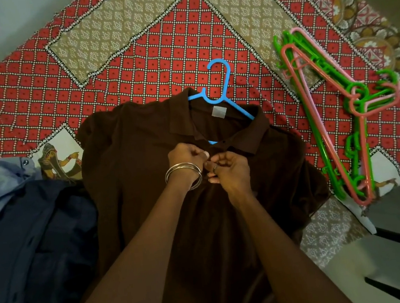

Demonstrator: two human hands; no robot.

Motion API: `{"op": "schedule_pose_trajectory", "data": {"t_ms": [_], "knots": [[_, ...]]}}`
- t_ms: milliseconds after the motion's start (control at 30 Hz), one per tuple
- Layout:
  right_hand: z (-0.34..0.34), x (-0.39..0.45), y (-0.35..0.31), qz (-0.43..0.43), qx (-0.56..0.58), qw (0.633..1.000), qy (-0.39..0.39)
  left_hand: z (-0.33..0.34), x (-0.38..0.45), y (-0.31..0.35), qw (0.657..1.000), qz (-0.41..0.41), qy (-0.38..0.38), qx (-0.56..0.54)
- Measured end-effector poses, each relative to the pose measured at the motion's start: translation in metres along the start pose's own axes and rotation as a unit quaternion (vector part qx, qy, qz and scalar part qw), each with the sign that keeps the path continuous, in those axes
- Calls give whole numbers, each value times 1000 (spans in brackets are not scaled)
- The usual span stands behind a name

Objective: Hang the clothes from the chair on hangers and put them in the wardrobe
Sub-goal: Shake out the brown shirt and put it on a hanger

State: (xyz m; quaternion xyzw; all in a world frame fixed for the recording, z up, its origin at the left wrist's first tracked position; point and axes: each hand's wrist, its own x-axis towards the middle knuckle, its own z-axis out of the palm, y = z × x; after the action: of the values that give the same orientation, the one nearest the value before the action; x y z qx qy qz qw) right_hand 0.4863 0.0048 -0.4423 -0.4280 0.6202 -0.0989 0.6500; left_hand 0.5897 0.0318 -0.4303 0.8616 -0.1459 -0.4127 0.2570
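Brown shirt (pixel 175 204) lies flat on the bedspread (pixel 133 59), blue hanger (pixel 222 84) in its collar, hook toward 12 o'clock. Left hand (pixel 186 159) and right hand (pixel 229 170), fingers curled, pinch the placket just below the collar. Green and pink hangers (pixel 334 111) at 3 o'clock; dark blue clothes (pixel 30 245) at 9 o'clock.

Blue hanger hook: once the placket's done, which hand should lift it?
Right, probably. The right hand and left hand both pinch the brown shirt below the collar, but the blue hanger hook sticks out toward the right side.
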Motion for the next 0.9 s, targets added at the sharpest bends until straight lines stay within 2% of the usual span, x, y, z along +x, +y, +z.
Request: {"op": "schedule_pose_trajectory", "data": {"t_ms": [67, 267, 333, 433, 500, 567, 667, 767, 900], "knots": [[-2, 1, -3, 21, 15, 1000, -7, 3, 1, 0, 1000, 20, 4, 24], [-13, 7, -13, 112, 82, 986, -97, 11, 0, -11, 997, 4, -12, -75], [-20, 8, -13, 136, 105, 976, -132, 15, -5, -9, 999, 27, -10, -33], [-26, 10, -17, 147, 89, 975, -139, 18, -8, -8, 994, 68, 59, 60], [-27, 11, -23, 99, 23, 992, -77, 11, -5, -6, 985, 84, 135, 67], [-26, 8, -22, -10, -104, 994, 29, 0, 0, -7, 969, 121, 190, 102], [-30, -4, -17, -189, -260, 938, 130, -13, 8, -8, 925, 225, 176, 252], [-33, 2, -12, -301, -375, 865, 145, -23, 17, -2, 873, 302, 153, 352], [-46, 31, -21, -375, -414, 818, 138, -33, 32, 21, 872, 305, 96, 371]]}}
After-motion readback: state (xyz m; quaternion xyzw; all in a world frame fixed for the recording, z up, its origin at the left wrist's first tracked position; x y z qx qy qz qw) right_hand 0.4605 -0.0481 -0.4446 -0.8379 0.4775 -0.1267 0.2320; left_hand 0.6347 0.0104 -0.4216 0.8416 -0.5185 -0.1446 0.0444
